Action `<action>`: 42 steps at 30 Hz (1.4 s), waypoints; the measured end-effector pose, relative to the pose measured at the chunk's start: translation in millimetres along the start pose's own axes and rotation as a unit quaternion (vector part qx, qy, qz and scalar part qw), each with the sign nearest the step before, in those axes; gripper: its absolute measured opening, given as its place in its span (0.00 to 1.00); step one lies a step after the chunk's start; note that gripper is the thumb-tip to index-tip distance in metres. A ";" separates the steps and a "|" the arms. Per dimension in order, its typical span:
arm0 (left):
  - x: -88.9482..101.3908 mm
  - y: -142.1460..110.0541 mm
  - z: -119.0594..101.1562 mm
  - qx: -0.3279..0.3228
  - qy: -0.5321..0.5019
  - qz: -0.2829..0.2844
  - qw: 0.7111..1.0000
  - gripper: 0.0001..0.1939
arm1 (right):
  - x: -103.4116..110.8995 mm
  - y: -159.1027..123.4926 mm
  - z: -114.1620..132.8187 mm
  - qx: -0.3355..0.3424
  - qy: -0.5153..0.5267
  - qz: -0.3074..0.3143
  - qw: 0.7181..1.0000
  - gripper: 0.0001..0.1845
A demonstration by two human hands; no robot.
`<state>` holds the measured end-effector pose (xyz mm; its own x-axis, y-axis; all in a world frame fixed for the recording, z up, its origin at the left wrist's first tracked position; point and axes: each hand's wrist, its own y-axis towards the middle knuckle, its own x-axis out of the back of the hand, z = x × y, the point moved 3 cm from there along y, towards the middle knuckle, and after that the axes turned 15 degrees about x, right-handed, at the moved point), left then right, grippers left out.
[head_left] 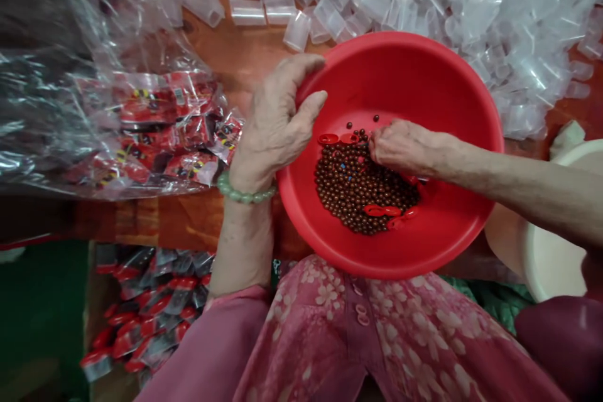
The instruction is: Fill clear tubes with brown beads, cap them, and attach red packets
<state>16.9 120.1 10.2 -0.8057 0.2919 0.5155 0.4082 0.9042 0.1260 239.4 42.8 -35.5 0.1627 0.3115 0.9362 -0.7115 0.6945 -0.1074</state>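
Observation:
A red plastic basin [405,69] is in front of me. On its floor lies a heap of small round brown beads [362,195], with a few blue and red specks among them. Small red plastic pieces [381,210], some spoon-like, rest on and beside the beads. My left hand [282,116], with a green bead bracelet [245,193] at the wrist, grips the basin's left rim, thumb on the inner side. Inside the basin, my right hand [400,146] is closed at the upper right edge of the heap. Its fingertips are hidden, so what it holds does not show.
Many clear plastic cups [330,16] lie piled behind the basin. On the left, a clear bag [155,44] holds red printed packets [146,100]. Below it, a box contains red-capped items [141,326]. A whitish bucket [556,257] stands at right.

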 end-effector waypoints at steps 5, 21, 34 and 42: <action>1.4 2.4 -1.7 -0.016 0.025 0.006 1.000 0.18 | -11.3 6.5 58.9 0.056 -0.150 0.169 0.973 0.23; 12.9 -49.7 -26.0 -0.041 0.017 -0.112 0.993 0.10 | 2.3 17.3 69.3 0.147 0.288 0.100 0.941 0.23; -10.0 -107.8 -35.1 0.019 -0.116 0.078 0.990 0.26 | 60.7 -0.2 92.9 0.138 0.315 -0.050 0.938 0.17; -20.1 -112.8 -36.3 0.091 -0.256 0.013 0.962 0.12 | 55.1 -7.2 94.6 0.080 0.301 -0.208 0.927 0.13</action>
<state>2.7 0.9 16.4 -0.9214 0.3878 0.0245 0.3860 0.9208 -0.0551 188.8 -6.3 48.5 0.7640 0.3774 0.5233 -0.5860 0.7453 0.3181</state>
